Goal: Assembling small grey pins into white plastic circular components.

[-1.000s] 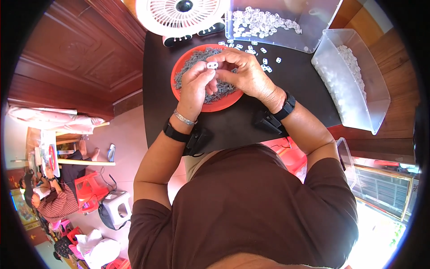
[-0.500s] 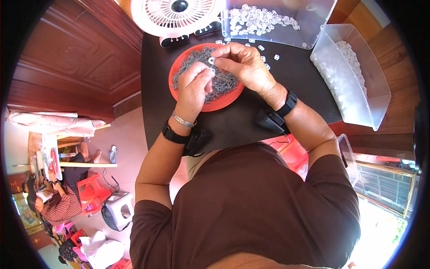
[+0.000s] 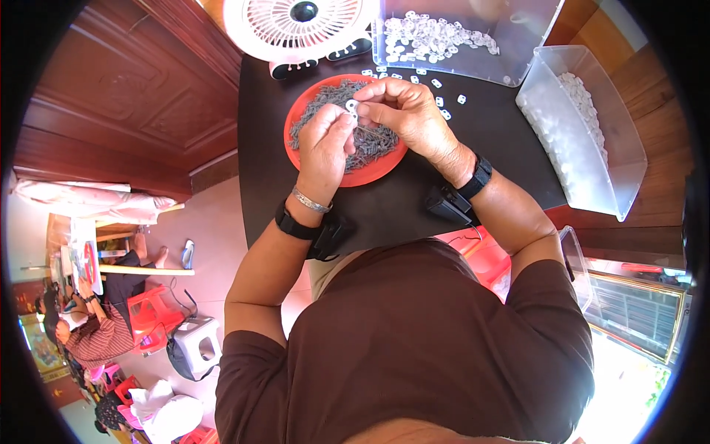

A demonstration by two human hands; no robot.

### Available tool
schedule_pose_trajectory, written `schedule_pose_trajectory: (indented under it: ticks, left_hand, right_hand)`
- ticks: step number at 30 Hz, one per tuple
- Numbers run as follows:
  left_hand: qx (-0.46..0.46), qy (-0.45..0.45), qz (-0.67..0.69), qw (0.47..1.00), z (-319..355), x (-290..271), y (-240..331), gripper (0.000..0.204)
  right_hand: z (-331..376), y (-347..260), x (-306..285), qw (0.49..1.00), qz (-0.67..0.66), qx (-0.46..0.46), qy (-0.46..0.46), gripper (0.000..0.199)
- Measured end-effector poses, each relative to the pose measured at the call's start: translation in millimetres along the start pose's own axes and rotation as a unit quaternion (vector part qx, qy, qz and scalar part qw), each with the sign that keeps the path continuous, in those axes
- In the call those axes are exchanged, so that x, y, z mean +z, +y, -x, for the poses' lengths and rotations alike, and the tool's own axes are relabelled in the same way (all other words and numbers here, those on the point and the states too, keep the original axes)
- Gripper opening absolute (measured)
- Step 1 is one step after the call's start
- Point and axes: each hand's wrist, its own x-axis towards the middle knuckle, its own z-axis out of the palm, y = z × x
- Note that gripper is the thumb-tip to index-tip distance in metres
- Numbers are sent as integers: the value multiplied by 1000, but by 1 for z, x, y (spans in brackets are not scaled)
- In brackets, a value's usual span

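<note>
Over a red plastic plate (image 3: pixel 381 175) heaped with small grey plug-like pieces (image 3: pixel 334 95), my two hands meet fingertip to fingertip. Thumb and index finger of my left hand (image 3: pixel 325 144) pinch a small white plastic piece with a hole in it (image 3: pixel 351 106). From the right, my right hand (image 3: pixel 414 118) closes its thumb and index finger at the upper end of that piece. Fingertips partly cover it, so I cannot make out whether it is one piece or two joined. Loose white two-hole pieces (image 3: pixel 438 101) lie on the black table (image 3: pixel 503 140) beyond my right hand.
A white fan (image 3: pixel 299 29) stands at the far left of the table. Behind the plate, a clear bin (image 3: pixel 473 63) holds many white pieces; another translucent bin (image 3: pixel 551 140) with white pieces sits at the right. Other people (image 3: pixel 103 333) sit at the far left.
My right fingertips have come slightly closer to my left ones, and the white piece sits nearer the left fingertips. The whole view has shifted a little.
</note>
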Motion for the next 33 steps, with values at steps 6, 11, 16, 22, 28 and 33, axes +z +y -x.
schedule_pose_trajectory:
  ticks: [6,11,16,22,28,33]
  left_hand:
    - [-1,8,4,1000,1,1,1,19]
    - [1,15,3,1000,1,2,2,19]
    - [12,10,-13,1000,3,3,3,19]
    - [-14,3,30,999,2,0,5,17]
    - [-27,15,57,998,2,5,7,17]
    - [-41,8,52,998,2,3,6,18]
  right_hand:
    - [-1,0,-1,1000,-5,-2,-2,15]
    - [-1,-1,-2,1000,12,-7,-6,16]
    - [0,-2,-1,999,33,-23,-27,19]
    - [0,5,0,996,28,-57,-58,24]
    - [3,-2,5,990,97,-89,-48,27]
    - [4,-6,5,975,192,-110,-30,28]
